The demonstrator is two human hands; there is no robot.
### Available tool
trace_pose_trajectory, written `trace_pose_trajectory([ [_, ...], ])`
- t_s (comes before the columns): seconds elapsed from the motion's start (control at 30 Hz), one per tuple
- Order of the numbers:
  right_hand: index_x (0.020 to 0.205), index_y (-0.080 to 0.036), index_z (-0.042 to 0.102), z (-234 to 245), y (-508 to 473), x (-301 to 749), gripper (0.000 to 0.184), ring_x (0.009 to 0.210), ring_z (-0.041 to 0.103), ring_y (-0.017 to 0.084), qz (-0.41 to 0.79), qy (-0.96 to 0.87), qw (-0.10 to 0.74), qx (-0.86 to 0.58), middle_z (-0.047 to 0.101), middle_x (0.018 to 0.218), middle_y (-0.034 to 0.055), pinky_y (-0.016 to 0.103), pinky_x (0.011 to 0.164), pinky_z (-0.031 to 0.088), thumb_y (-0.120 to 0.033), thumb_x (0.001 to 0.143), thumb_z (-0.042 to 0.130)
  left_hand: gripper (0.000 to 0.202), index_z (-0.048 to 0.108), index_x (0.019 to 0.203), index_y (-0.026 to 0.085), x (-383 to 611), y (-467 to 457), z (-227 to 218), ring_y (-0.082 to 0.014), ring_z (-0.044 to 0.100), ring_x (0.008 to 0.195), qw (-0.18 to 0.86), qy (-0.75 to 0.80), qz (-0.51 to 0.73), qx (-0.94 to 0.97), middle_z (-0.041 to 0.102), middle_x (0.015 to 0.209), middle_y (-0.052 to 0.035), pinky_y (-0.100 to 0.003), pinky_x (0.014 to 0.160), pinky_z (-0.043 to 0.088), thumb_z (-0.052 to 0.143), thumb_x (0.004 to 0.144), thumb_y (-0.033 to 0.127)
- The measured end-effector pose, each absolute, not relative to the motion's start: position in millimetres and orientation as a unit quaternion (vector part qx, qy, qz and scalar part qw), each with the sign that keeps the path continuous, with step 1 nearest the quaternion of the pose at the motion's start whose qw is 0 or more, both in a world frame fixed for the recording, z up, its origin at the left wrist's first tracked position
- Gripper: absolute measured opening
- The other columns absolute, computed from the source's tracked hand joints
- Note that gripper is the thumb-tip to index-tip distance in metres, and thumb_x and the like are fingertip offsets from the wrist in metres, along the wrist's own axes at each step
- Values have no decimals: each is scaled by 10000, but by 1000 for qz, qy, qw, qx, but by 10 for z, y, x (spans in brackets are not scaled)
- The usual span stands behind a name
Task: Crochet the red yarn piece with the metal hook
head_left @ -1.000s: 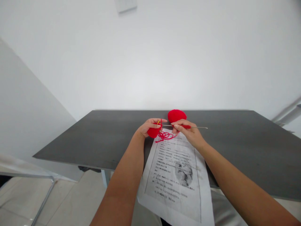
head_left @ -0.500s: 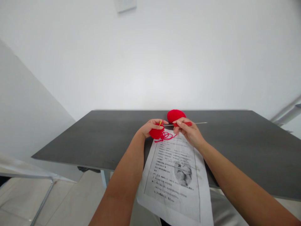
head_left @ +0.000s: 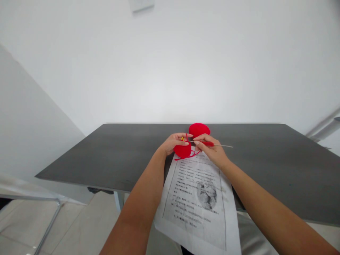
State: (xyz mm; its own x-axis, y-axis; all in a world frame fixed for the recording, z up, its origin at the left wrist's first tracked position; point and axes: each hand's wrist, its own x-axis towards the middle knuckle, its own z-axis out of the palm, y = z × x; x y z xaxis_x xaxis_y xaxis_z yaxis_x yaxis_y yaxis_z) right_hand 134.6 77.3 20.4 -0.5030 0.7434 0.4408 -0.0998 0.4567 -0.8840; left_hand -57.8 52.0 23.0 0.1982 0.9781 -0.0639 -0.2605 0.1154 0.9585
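My left hand (head_left: 174,143) is closed around a small red crocheted piece (head_left: 182,151) held just above the table. A yellow stitch marker (head_left: 182,139) shows at its top. My right hand (head_left: 212,152) pinches a thin metal crochet hook with a red grip (head_left: 212,144); its tip points left into the red piece and its bare end sticks out to the right. Loose red yarn (head_left: 195,153) hangs between both hands. A red yarn ball (head_left: 199,129) lies on the table right behind my hands.
A printed sheet with text and a picture (head_left: 200,196) lies under my forearms and hangs over the near edge of the dark grey table (head_left: 265,159). White walls stand behind and to the left. A metal chair frame (head_left: 50,223) shows at lower left.
Both hands have shifted slightly to the right and closer together. The hook's tip has gone into the red piece, and the loose yarn loops have been drawn up shorter.
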Motion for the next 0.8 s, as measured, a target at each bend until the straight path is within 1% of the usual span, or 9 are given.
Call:
trace_pose_trajectory([
  [0.1,843,-204,559,189,773,1361,148,512,527,118,458,-756,410,-227,558,565,-45,243,518,406,-335,817,624,557,655,1075,120,-555,528,220,-99,598,585,633,402,484,451,659,682,-3,-235,631,445,808,540,155],
  [0.17,842,-208,555,179,788,1363,112,499,516,117,422,-778,400,-238,547,555,-51,242,507,400,-305,822,606,571,650,1084,114,-542,527,224,-105,606,599,634,406,479,451,672,706,-16,-240,648,450,809,536,151],
  [0.23,830,-209,571,174,811,1359,83,553,547,128,371,-794,415,-246,579,608,-33,256,555,433,-288,825,594,573,649,1078,109,-532,522,234,-113,618,620,638,409,474,449,692,751,-38,-247,663,455,810,529,146],
  [0.3,844,-210,602,175,835,1354,72,693,606,156,327,-799,444,-240,643,743,5,288,671,480,-279,822,598,557,651,1060,104,-525,517,245,-119,625,634,639,407,475,448,702,781,-53,-252,674,460,809,528,147],
  [0.37,887,-215,635,177,854,1352,94,845,633,185,306,-801,462,-228,682,897,38,327,799,490,-275,823,600,546,653,1047,104,-520,515,250,-125,631,651,637,403,483,446,708,804,-61,-258,686,465,809,525,145],
  [0.43,936,-226,659,177,866,1355,135,922,641,202,308,-804,456,-223,695,985,51,356,870,484,-282,834,589,558,651,1051,109,-518,518,245,-134,638,674,634,400,491,444,713,831,-68,-267,702,469,810,516,139],
  [0.53,952,-238,679,174,870,1363,161,934,654,209,324,-806,441,-225,709,1007,52,374,892,489,-304,848,575,589,645,1069,113,-517,530,229,-141,646,701,629,401,498,442,715,852,-72,-276,725,471,810,504,125],
  [0.67,953,-232,688,179,870,1365,174,962,653,213,330,-798,453,-222,714,1015,56,370,904,490,-313,850,575,592,646,1065,113,-512,545,217,-138,651,719,618,399,509,447,716,859,-71,-269,730,471,807,496,111],
  [0.8,946,-232,693,194,866,1360,173,949,654,212,332,-797,451,-223,716,999,54,364,887,498,-315,847,577,601,650,1070,121,-504,553,211,-149,654,755,608,401,512,456,716,885,-75,-286,761,471,806,490,107],
])
